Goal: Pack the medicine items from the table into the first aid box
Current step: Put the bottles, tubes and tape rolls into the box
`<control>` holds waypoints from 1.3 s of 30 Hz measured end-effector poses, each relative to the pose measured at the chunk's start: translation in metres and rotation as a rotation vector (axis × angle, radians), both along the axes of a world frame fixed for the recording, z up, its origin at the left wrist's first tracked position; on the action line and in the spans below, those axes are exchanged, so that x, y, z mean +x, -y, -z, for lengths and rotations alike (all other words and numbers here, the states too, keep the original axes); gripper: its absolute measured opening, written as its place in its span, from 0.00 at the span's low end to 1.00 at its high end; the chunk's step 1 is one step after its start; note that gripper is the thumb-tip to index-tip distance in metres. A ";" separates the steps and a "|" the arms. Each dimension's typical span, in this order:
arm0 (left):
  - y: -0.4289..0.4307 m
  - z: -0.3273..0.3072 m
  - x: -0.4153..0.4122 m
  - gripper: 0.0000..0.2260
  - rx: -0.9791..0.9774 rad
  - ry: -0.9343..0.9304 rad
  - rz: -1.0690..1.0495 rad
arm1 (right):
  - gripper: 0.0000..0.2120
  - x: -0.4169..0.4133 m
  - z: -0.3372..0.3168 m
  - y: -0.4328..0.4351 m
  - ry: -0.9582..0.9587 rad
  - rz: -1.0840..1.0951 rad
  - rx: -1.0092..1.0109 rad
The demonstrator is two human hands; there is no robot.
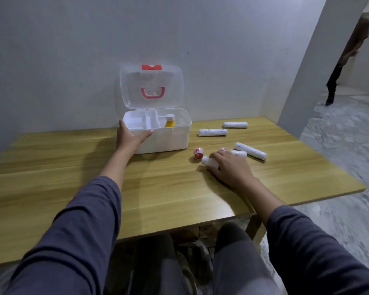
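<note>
A white first aid box [170,139] stands open on the wooden table [136,188], its clear lid [151,86] upright with a red handle and latch. A yellow bottle with a white cap [170,121] stands inside, right of the tray dividers. My left hand [131,136] grips the box's front left corner. My right hand [228,165] lies over a white bottle [209,161] on the table, fingers wrapped around it. A small red-and-white bottle [198,153] lies just left of it, and another red-and-white item [223,150] peeks out by my fingertips. Three white bandage rolls [213,132] [235,124] [251,151] lie to the right.
A white wall stands right behind the box. The table's right edge drops off to a grey marbled floor [339,145]. A person in dark clothes [347,60] stands in the doorway at far right. My knees and cables sit under the near edge.
</note>
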State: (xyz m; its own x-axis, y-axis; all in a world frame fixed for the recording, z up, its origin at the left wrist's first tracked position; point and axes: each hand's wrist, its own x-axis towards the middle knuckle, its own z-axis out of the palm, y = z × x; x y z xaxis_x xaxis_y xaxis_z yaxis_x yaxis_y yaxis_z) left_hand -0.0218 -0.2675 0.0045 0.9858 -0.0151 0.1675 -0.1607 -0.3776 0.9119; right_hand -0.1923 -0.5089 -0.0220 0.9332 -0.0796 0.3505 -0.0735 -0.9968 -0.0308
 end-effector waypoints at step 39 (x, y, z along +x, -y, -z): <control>-0.005 0.007 0.000 0.43 0.002 0.062 0.014 | 0.15 0.137 -0.082 -0.038 0.086 -0.170 0.697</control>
State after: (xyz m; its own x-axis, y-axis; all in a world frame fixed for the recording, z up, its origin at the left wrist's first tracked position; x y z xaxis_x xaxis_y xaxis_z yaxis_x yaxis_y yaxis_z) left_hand -0.0221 -0.2622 -0.0023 0.9731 -0.0290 0.2283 -0.2223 -0.3767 0.8993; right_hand -0.0557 -0.4714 0.0602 0.9240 -0.1673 0.3437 0.1124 -0.7405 -0.6626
